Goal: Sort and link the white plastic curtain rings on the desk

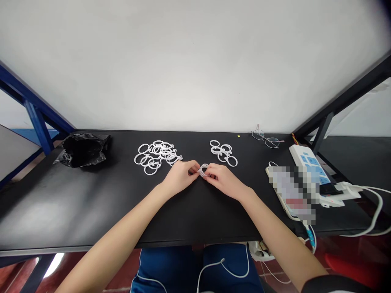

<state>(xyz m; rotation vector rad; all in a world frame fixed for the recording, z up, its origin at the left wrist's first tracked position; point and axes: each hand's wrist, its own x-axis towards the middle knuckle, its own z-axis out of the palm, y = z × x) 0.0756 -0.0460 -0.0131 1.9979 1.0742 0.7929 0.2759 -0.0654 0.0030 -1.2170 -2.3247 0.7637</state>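
Between my two hands, just above the black table, is a white ring-shaped coil (203, 169), which looks like a small loop of several strands. My left hand (182, 175) pinches its left side with thumb and forefinger. On the right side, the fingers of my right hand (222, 179) are closed on the same coil. A larger pile of similar white rings (159, 152) lies beyond my left hand, some of them overlapping. Past my right hand sits a smaller group of white rings (224, 151). Small knobs show on several rings.
A crumpled black plastic bag (84, 150) stands open at the left. Eyeglasses (265, 138) lie at the back right. Nearer are a phone (290, 195) with a cable and a white power strip (310, 162) with plugs. A white wall (189, 69) rises behind the table (116, 219).
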